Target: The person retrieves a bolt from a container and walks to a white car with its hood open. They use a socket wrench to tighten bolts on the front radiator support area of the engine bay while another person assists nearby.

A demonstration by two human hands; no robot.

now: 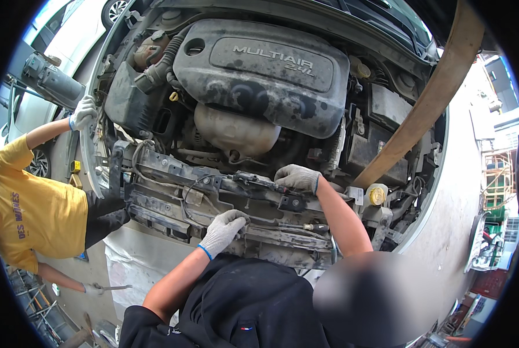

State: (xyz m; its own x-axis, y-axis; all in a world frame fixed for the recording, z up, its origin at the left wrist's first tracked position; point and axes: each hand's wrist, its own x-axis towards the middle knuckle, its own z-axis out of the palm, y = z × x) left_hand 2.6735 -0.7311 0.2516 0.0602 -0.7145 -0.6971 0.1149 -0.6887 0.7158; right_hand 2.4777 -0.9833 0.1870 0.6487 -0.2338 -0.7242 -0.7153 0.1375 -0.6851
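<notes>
Contact under the left hand (223, 233) and right hand (297, 177) hidden; grip cannot be told. Below the right hand, a blurred patch (361, 298) obscures the shoulder; the black shirt (253, 296) runs off the lower edge. Well left of the left hand, the rim cuts most of the head of a co-worker in yellow (42, 203), whose thin tool (117, 287) is too small to identify; right of the right hand, a brown strip (429, 107) hides part of a black box (362, 149).
</notes>
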